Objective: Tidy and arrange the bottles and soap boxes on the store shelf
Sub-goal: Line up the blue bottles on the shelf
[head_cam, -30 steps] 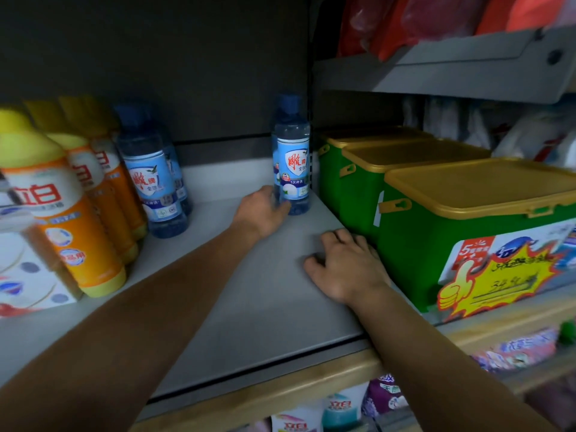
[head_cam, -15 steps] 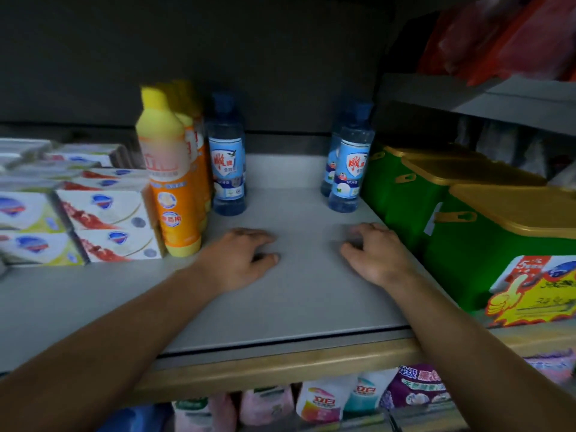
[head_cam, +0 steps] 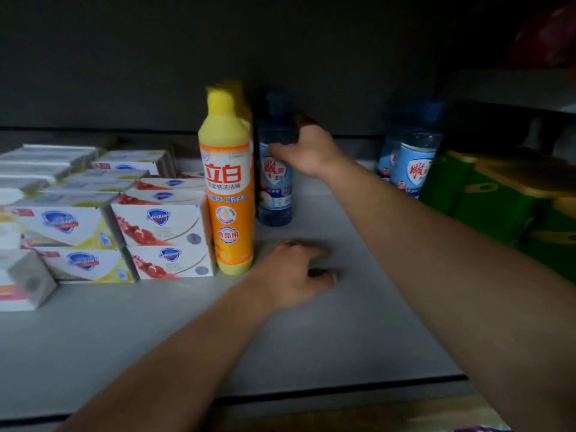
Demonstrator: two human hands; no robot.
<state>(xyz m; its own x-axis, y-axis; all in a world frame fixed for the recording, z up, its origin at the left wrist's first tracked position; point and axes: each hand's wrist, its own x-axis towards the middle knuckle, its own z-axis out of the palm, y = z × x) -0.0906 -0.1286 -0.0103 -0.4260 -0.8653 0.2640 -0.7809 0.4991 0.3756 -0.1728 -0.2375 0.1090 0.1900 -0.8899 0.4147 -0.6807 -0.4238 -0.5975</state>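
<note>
A row of yellow-and-orange detergent bottles (head_cam: 230,194) stands on the grey shelf (head_cam: 343,332), running back from the middle. Right beside it stands a clear blue bottle (head_cam: 276,194) with a blue label. My right hand (head_cam: 307,151) is wrapped around the upper part of this blue bottle. Two more blue bottles (head_cam: 411,157) stand further right, at the back. White soap boxes (head_cam: 159,226) are stacked on the left, touching the front yellow bottle. My left hand (head_cam: 296,272) rests on the shelf with curled fingers, holding nothing, just right of the front yellow bottle.
Green tubs with yellow lids (head_cam: 505,194) line the right side of the shelf. A dark back wall closes the shelf behind the bottles. A wooden front edge (head_cam: 358,413) runs along the bottom. Bare shelf surface lies between the two groups of blue bottles.
My right hand has left the shelf surface and reached back-left to grip the blue bottle beside the yellow ones. My left hand stays resting on the shelf. The view has swung left.
</note>
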